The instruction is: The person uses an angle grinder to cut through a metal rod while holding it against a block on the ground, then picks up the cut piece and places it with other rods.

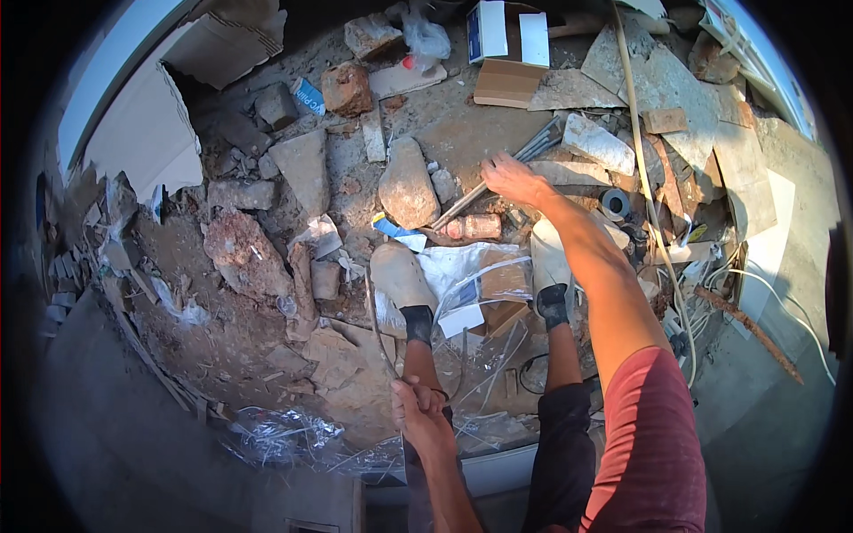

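My right hand [514,178] is stretched far forward, its fingers closed round a bundle of thin rods [538,144]. The bundle lies slanted over the rubble; its grey ends show beyond the hand and a brownish length runs back toward me. Close to my body, my left hand [419,410] is closed round a thin, slightly bent rod [377,333], which points up and forward past my foot. A reddish plastic bottle [474,226] lies just below the bundle. Between my feet are a white plastic sheet [453,266] and an opened cardboard box [505,280].
Stones [409,184] and broken bricks [346,89] litter the ground. An open carton [508,82] stands at the back. A long pale pipe [636,133] crosses the right side, near loose white cable [782,302]. Torn cardboard [147,133] leans at left; clear plastic wrap [289,435] lies nearby.
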`<state>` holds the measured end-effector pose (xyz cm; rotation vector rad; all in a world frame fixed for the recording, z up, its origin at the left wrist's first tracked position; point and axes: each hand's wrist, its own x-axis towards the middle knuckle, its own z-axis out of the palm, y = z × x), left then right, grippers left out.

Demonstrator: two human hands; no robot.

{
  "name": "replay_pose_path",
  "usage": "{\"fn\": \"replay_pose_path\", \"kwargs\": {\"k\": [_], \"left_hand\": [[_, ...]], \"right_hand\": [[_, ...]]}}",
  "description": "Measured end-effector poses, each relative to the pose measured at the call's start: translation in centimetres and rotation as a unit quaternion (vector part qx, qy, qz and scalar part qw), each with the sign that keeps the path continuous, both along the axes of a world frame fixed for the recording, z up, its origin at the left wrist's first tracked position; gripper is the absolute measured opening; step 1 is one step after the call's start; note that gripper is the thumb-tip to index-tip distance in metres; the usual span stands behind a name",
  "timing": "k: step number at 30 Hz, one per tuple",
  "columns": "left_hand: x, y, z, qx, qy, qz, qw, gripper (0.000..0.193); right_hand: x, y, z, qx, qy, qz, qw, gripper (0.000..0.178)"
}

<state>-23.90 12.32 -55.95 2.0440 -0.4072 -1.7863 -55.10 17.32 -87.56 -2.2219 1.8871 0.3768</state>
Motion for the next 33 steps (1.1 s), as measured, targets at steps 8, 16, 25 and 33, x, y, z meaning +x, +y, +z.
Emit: {"fn": "replay_pose_path", "kwargs": {"k": [8,16,25,33], "left_hand": [[0.9,0.0,0.2,0.012,0.085,0.061,0.994,0.033],[5.1,-5.2,5.9,-0.018,0.316,0.180,0.932,0.033],[9.5,-5.8,27.3,-0.157,0.383,0.216,0.885,0.031],[19.6,0.7,37.3,-0.284,-0.163,-0.073,0.942,0.040]], "right_hand": [[-1.4,2.2,1.9,0.001,-0.081,0.003,0.997,0.011],[-3.1,-1.3,20.4,0.080,-0.164,-0.053,0.982,0.017],[-7.6,7.8,49.1,0.128,-0.232,-0.309,0.913,0.021],[-10.5,18.5,58.4,0.265,-0.334,-0.410,0.806,0.018]]}}
